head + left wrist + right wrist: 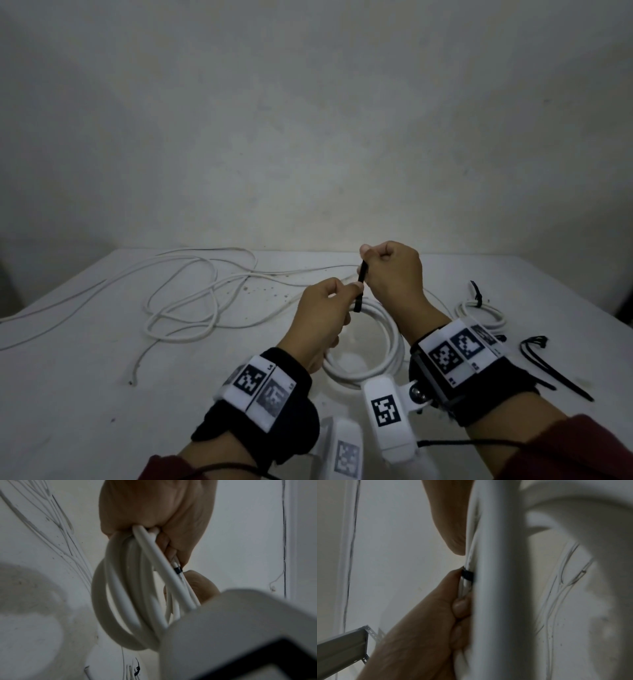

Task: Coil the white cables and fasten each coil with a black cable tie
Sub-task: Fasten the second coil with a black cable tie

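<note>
The white coil (371,346) is gripped at its twelve o'clock by the left hand (322,317), so the black tie (360,291), pinched by the right hand (392,274), can be cinched.

White cable coil (370,346): smooth, faintly glossy plastic sheath. Black cable tie (359,291): matt plastic strap, ribbed where it crossed the strands. Table (85,394): pale, matt, speckled top. Wrist bands (260,411): black cloth carrying white printed markers.
</note>
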